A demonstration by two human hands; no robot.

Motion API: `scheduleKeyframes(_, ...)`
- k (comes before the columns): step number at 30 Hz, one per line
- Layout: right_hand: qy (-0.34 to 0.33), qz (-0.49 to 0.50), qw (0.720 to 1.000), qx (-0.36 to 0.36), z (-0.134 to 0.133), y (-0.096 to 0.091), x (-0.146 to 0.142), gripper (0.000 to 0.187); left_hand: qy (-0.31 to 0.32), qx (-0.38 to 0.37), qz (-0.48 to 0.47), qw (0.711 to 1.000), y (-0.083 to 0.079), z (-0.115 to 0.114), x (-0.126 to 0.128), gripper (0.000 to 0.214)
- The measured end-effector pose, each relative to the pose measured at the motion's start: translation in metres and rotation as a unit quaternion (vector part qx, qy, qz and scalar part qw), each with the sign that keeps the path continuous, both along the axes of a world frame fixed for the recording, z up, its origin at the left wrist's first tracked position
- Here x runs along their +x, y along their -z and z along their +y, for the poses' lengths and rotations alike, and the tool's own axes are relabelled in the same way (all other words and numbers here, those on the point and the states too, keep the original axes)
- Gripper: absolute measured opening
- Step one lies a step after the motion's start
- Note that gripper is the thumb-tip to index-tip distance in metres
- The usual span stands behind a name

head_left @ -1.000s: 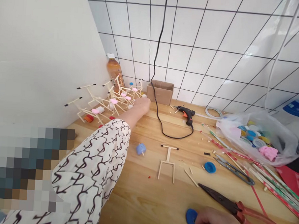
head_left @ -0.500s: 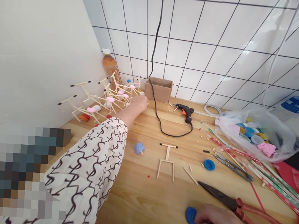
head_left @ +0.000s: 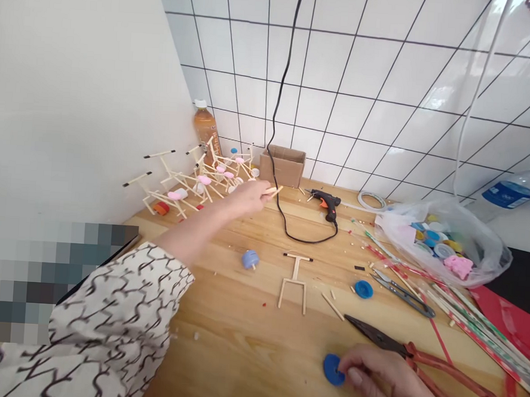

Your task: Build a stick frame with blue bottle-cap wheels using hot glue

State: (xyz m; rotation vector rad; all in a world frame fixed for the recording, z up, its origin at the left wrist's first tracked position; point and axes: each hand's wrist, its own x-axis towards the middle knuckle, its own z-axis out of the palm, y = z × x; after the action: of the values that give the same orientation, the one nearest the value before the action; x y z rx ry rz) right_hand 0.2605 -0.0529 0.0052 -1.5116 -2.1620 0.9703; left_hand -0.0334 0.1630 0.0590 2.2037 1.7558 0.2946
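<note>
The left grip (head_left: 247, 197) is clenched on a thin wooden stick (head_left: 273, 191) above the far side of the desk (head_left: 220, 339); it's light, stiff, and easily pinched near one end. The right grip (head_left: 391, 380) touches a light, rigid blue cap (head_left: 333, 370) lying near, best taken by its rim, though I can't tell whether it's grasped.

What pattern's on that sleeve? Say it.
The sleeve: black squiggles on cream, in the head view.

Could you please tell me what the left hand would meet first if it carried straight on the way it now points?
Probably the black power cord, just ahead of the left hand and the small wooden stick it holds. Depth is unclear, so the stick may pass above the cord. The cardboard box stands just beyond.
</note>
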Motion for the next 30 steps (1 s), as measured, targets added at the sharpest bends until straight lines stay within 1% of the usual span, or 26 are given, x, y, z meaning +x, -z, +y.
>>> scheduleKeyframes(2, 0.029, 0.023, 0.999, -0.025, 0.003, -0.002, -0.004, 0.025, 0.068, -0.025, -0.062, 0.995, -0.003, -0.034, 0.009, 0.019)
scheduleKeyframes(5, 0.083, 0.097, 0.99, -0.063, 0.01, -0.006, -0.012, 0.028, 0.155, -0.081, -0.145, 0.974, 0.002, -0.088, 0.03, 0.018)
scheduleKeyframes(6, 0.101, 0.128, 0.984, -0.072, 0.012, -0.009, -0.015, 0.03, 0.187, -0.134, -0.225, 0.947, 0.006, -0.103, 0.038, 0.02)
scheduleKeyframes(7, 0.118, 0.156, 0.978, -0.076, 0.014, -0.011, -0.019, 0.032, 0.206, -0.178, -0.281, 0.92, 0.01, -0.118, 0.045, 0.022)
scheduleKeyframes(8, 0.125, 0.184, 0.972, -0.077, 0.016, -0.014, -0.024, 0.033, 0.216, -0.212, -0.315, 0.899, 0.014, -0.13, 0.052, 0.023)
scheduleKeyframes(9, 0.123, 0.209, 0.967, -0.079, 0.018, -0.017, -0.028, 0.034, 0.217, -0.238, -0.332, 0.887, 0.018, -0.14, 0.058, 0.023)
scheduleKeyframes(11, 0.105, 0.253, 0.957, -0.091, 0.02, -0.021, -0.037, 0.033, 0.203, -0.264, -0.368, 0.868, 0.025, -0.155, 0.067, 0.019)
scheduleKeyframes(13, 0.091, 0.287, 0.948, -0.104, 0.021, -0.022, -0.045, 0.028, 0.2, -0.279, -0.372, 0.862, 0.029, -0.164, 0.073, 0.018)
scheduleKeyframes(15, 0.094, 0.306, 0.942, -0.099, 0.021, -0.02, -0.049, 0.024, 0.187, -0.28, -0.38, 0.862, 0.031, -0.169, 0.075, 0.016)
scheduleKeyframes(17, 0.103, 0.312, 0.942, -0.074, 0.022, -0.016, -0.051, 0.023, 0.168, -0.283, -0.403, 0.854, 0.033, -0.172, 0.074, 0.013)
scheduleKeyframes(19, 0.105, 0.304, 0.946, -0.039, 0.023, -0.011, -0.053, 0.021, 0.159, -0.293, -0.43, 0.839, 0.033, -0.172, 0.073, 0.016)
scheduleKeyframes(21, 0.095, 0.28, 0.955, 0.0, 0.025, -0.007, -0.054, 0.018, 0.17, -0.296, -0.447, 0.827, 0.035, -0.172, 0.071, 0.024)
scheduleKeyframes(22, 0.088, 0.263, 0.961, 0.021, 0.025, -0.005, -0.056, 0.016, 0.179, -0.29, -0.446, 0.828, 0.036, -0.172, 0.07, 0.029)
scheduleKeyframes(25, 0.069, 0.216, 0.972, 0.07, 0.025, -0.002, -0.06, 0.011, 0.209, -0.263, -0.424, 0.841, 0.04, -0.172, 0.069, 0.041)
scheduleKeyframes(27, 0.06, 0.187, 0.976, 0.097, 0.024, -0.002, -0.062, 0.009, 0.227, -0.249, -0.421, 0.842, 0.043, -0.173, 0.069, 0.044)
scheduleKeyframes(30, 0.041, 0.123, 0.98, 0.154, 0.021, -0.004, -0.063, 0.006, 0.244, -0.236, -0.441, 0.831, 0.047, -0.176, 0.069, 0.04)
